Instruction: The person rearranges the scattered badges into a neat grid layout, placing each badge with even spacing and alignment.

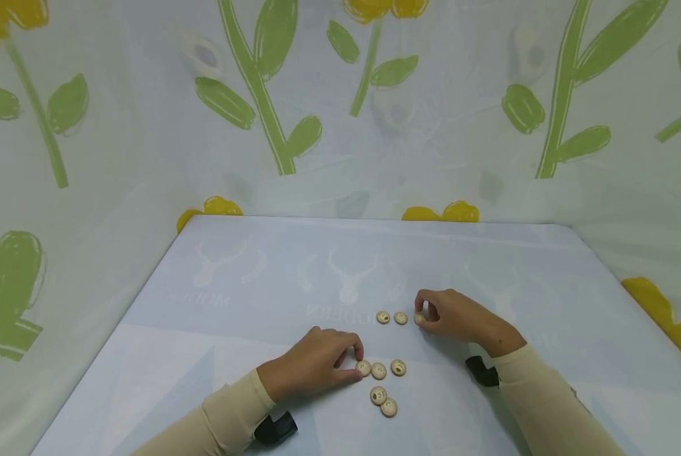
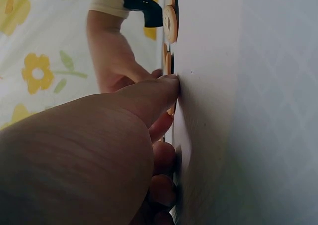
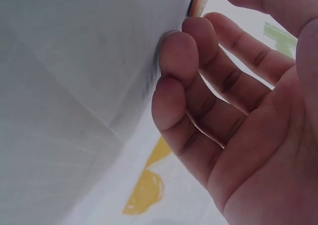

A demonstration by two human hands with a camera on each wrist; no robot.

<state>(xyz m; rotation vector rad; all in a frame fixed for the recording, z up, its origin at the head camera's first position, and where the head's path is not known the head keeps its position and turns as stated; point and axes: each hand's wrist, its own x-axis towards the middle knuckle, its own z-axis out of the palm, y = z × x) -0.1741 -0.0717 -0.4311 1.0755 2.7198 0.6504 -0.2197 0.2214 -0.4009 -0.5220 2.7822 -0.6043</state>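
Note:
Several small round wooden buttons lie on the table. My left hand (image 1: pixel 315 360) pinches one button (image 1: pixel 363 368) at the left end of the near row, thumb and forefinger at its edges. Beside it lie another button (image 1: pixel 379 371) and a third button (image 1: pixel 398 367). Farther back, my right hand (image 1: pixel 462 318) pinches a button (image 1: pixel 419 318) at the right end of a row with two other buttons (image 1: pixel 400 318). In the right wrist view a button (image 3: pixel 200 1) shows its edge by the fingertips. The left thumb largely hides the left hand's button in the left wrist view.
Closer to me, two buttons (image 1: pixel 378 396) touch or overlap. The pale table (image 1: pixel 215 348) has a back edge near a curtain (image 1: pixel 146 126) printed with flowers and leaves. Black bands (image 1: pixel 275 429) sit at both wrists.

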